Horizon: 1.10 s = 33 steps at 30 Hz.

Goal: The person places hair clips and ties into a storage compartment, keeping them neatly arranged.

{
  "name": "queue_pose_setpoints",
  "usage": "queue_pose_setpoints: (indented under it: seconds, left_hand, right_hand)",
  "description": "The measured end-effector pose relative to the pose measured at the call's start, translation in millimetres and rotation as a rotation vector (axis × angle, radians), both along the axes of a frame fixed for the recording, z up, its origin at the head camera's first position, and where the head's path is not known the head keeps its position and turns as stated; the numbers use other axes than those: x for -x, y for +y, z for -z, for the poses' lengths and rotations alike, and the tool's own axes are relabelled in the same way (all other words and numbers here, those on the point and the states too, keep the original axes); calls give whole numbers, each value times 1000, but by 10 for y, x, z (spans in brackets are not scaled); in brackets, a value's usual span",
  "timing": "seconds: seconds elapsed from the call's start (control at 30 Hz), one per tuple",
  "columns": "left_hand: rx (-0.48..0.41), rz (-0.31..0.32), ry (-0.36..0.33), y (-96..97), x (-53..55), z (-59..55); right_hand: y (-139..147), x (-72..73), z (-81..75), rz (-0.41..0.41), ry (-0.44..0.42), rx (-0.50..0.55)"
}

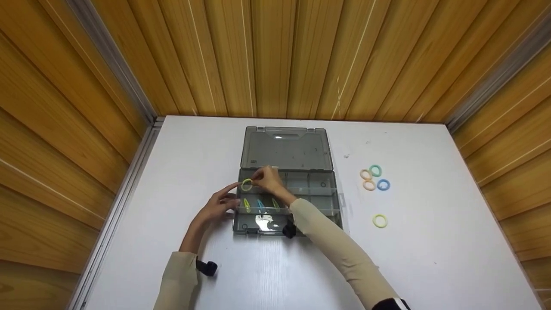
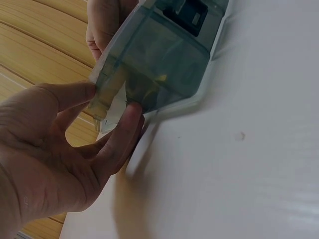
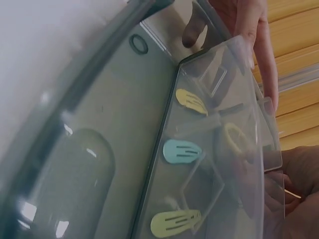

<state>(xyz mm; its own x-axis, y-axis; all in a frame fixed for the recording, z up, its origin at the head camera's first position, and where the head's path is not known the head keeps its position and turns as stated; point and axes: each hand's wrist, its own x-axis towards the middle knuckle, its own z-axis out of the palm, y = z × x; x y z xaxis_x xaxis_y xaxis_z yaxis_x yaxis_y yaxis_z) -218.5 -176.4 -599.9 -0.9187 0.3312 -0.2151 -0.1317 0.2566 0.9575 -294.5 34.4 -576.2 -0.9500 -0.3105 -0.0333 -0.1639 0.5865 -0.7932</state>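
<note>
A smoky clear organizer box (image 1: 301, 201) lies open, its lid (image 1: 286, 150) folded back. My right hand (image 1: 271, 181) pinches a yellow hair tie (image 1: 242, 187) over the far-left compartment; through a clear divider, the right wrist view shows a yellow ring (image 3: 227, 134). My left hand (image 1: 217, 207) touches the box's left side, extended fingers (image 2: 124, 132) against the outer wall and rim. In the middle row lie three snap hair clips: a yellow one (image 3: 191, 101), a light blue one (image 3: 182, 151) and a yellow-green one (image 3: 174, 222).
Right of the box on the white table (image 1: 430, 241) lie several loose hair ties: two orange, a green one (image 1: 375, 165) and a blue one (image 1: 383, 189) grouped together, and a yellow one (image 1: 373, 221) nearer me. Wood-patterned walls (image 1: 275, 60) surround the table's back and sides.
</note>
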Motion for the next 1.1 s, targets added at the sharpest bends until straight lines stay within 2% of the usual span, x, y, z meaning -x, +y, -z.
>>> queue_pose_setpoints:
  seconds: [0.27, 0.57, 0.77, 0.97, 1.1]
  left_hand:
    - [-7, 7, 16, 15, 62, -4]
    - [8, -14, -19, -1, 65, -10]
    - [23, -24, 7, -11, 117, -14]
    - [6, -3, 8, -9, 139, -21]
    - [-7, 11, 16, 0, 147, -21]
  right_hand:
    - [80, 22, -61, -27, 22, 11]
    - [256, 0, -232, -37, -48, 104]
    - [431, -34, -362, -35, -11, 155]
    - [656, -93, -441, -30, -6, 204]
    - [854, -131, -490, -28, 28, 210]
